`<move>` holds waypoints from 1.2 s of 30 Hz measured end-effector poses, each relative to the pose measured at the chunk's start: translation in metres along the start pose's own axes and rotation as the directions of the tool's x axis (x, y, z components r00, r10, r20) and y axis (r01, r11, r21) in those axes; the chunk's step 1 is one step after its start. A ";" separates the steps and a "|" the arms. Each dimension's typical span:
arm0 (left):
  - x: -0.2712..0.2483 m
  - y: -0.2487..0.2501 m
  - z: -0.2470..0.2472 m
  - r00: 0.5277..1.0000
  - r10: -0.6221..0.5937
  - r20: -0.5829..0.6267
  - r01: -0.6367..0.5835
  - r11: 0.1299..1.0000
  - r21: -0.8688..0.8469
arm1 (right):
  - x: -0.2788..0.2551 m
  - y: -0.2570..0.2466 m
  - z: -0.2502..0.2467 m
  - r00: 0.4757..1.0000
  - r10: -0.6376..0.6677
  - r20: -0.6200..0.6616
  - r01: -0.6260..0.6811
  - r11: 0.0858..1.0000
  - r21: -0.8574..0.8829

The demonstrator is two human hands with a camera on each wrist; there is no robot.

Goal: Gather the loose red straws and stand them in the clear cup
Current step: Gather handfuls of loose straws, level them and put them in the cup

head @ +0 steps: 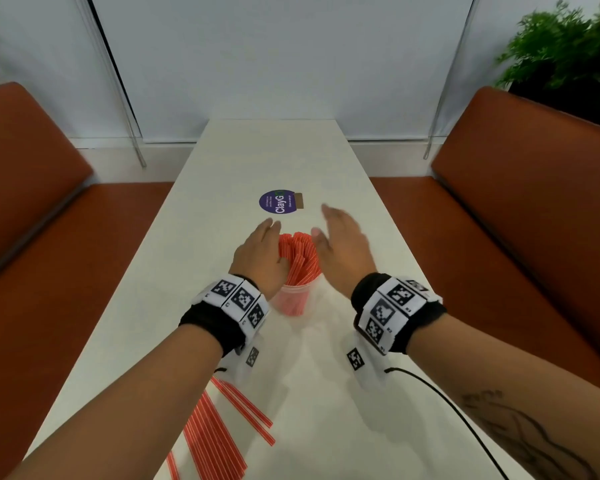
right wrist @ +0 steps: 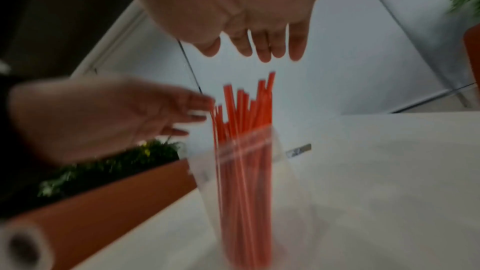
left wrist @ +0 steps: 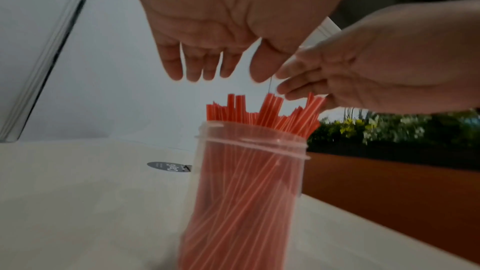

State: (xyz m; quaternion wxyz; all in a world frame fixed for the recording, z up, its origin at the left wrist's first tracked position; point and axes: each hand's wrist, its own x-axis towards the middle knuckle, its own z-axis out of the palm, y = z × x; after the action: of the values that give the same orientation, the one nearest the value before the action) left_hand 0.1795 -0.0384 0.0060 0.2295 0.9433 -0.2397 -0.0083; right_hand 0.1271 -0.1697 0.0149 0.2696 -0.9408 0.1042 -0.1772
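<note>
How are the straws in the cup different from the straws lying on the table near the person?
The straws in the cup stand up, leaning a little, inside the clear cup; the loose straws lie flat on the white table. The cup's straws are bunched between both open hands; no hand touches the loose ones. The loose ones lie nearer the person. Both sets are red with thin white stripes.

A café-style booth: orange benches (head: 520, 188) flank a white table (head: 222, 188); potted greenery (head: 568, 53) stands beyond the fingers.
</note>
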 end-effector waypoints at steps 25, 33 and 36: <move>-0.064 -0.051 -0.027 0.960 -0.243 0.136 0.248 0.968 -0.020 | -0.055 -0.031 0.009 0.992 -0.046 0.114 0.042 0.998 0.044; -0.156 -0.081 -0.023 0.885 -0.413 0.213 0.392 0.910 0.136 | -0.135 -0.073 0.043 0.819 0.141 0.557 -0.093 0.989 -0.113; -0.179 -0.089 -0.017 0.860 -0.466 0.209 0.441 0.884 0.157 | -0.147 -0.082 0.057 0.747 0.194 0.636 -0.083 0.976 -0.200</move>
State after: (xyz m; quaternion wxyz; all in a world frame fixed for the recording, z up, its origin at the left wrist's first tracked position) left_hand 0.0626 0.1198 -0.0343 0.1412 0.9756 -0.0372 -0.1641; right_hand 0.0233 -0.0319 -0.0261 0.2254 -0.9515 0.0874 0.1905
